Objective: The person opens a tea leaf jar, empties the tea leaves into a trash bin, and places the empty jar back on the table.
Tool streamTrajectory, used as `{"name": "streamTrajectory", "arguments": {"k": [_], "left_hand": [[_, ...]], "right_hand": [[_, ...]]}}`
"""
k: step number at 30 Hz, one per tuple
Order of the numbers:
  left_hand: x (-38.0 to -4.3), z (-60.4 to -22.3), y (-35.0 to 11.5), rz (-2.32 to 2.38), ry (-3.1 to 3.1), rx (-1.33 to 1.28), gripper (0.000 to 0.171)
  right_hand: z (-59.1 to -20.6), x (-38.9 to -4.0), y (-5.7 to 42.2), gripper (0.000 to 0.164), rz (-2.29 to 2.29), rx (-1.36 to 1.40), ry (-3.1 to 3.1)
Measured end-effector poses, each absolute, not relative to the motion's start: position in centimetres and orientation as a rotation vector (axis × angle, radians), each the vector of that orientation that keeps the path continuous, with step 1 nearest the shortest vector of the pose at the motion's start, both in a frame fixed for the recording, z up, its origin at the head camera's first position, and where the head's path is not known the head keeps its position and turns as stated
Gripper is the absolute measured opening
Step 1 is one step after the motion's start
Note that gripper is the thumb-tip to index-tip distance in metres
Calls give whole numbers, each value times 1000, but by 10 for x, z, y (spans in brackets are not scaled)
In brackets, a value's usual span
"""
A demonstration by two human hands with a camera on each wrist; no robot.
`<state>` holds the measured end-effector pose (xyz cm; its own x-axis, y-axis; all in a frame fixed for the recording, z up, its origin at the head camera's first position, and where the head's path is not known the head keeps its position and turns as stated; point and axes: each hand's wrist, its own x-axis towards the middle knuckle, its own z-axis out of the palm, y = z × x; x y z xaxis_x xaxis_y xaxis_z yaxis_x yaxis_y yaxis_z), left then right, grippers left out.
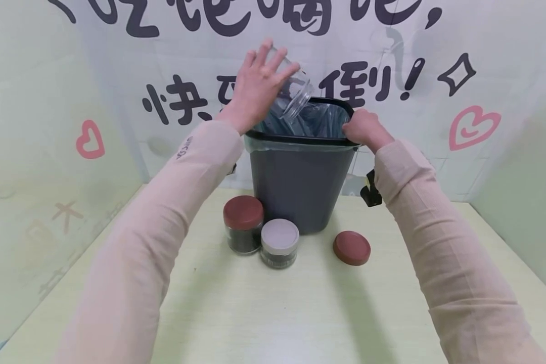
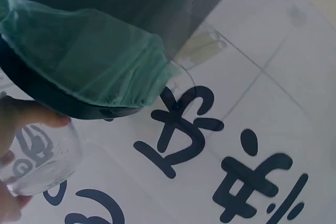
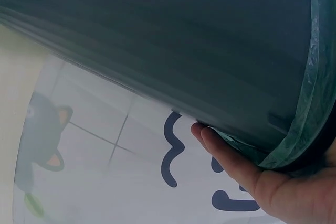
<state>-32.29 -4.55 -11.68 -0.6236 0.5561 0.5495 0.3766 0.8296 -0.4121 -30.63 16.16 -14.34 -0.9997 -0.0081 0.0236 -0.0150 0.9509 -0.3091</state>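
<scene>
In the head view my left hand [image 1: 255, 88] grips a clear jar [image 1: 299, 101] that is tilted, its mouth pointing down over the trash bin [image 1: 300, 184]. The left wrist view shows the jar's glass-clear base [image 2: 50, 174] with fingers around it. My right hand [image 1: 365, 127] holds the bin's black rim at its right side; in the right wrist view its fingers [image 3: 231, 156] lie along the outside wall. A translucent bag [image 1: 323, 119] lines the bin and folds over the rim. What lies deep inside is hidden.
In front of the bin stand a jar with a red lid [image 1: 243, 212] and a shorter jar with a pale lid [image 1: 279, 236]. A loose red lid [image 1: 352, 247] lies to their right on the table [image 1: 273, 318]. Behind the bin rises a white printed backdrop [image 1: 418, 126].
</scene>
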Motion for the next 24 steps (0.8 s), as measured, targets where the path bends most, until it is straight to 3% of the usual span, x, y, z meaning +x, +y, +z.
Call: {"name": "streamTrajectory", "arguments": {"k": [11,24], "left_hand": [[-319,-120,-62,-444,-2561,-370,91],[-309,-123,-89,-1109,-2437,-76,93]], "right_hand": [[-144,-300,167,19,650,8,-2999],[-145,-293,174,14,886,24,-2958]]}}
